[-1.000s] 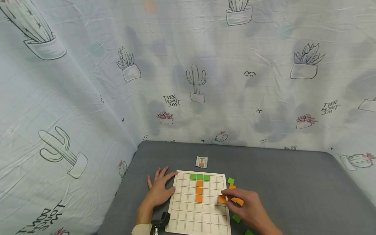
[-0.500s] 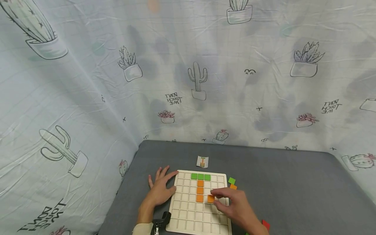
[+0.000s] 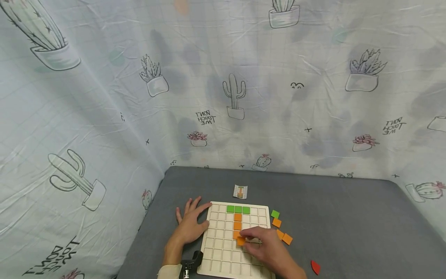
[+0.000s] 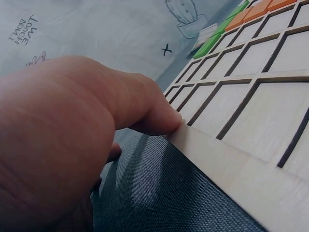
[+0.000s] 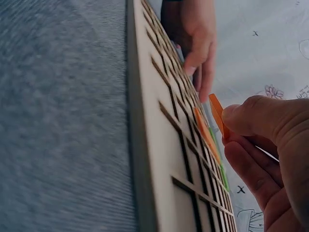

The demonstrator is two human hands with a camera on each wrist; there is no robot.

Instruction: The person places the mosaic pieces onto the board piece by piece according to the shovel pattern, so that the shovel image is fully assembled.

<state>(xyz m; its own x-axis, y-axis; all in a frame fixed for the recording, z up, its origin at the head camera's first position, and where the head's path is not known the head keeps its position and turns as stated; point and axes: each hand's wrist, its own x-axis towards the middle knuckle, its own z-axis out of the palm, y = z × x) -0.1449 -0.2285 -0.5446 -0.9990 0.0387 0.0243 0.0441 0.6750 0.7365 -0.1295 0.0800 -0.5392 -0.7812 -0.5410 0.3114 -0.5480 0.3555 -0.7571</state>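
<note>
A wooden grid board (image 3: 217, 254) lies on the grey table. In it, several green tiles (image 3: 238, 209) form a short row near the far edge, with a column of orange tiles (image 3: 237, 217) below the middle one. My right hand (image 3: 266, 248) pinches an orange square tile (image 5: 219, 116) between thumb and fingers, just over the board at the near end of that column. The tile is tilted in the right wrist view. My left hand (image 3: 189, 226) rests at the board's left edge with fingers spread, its thumb (image 4: 166, 118) touching the rim.
Right of the board lie a loose green tile (image 3: 275, 214), several orange tiles (image 3: 287, 238) and a red quarter-round piece (image 3: 315, 267). A small printed pattern card (image 3: 240, 192) lies beyond the far edge. A cactus-print cloth (image 3: 278, 116) hangs behind the table.
My right hand has moved left across the board with the orange tile, from the right edge to the near end of the orange column. My left hand stays in place.
</note>
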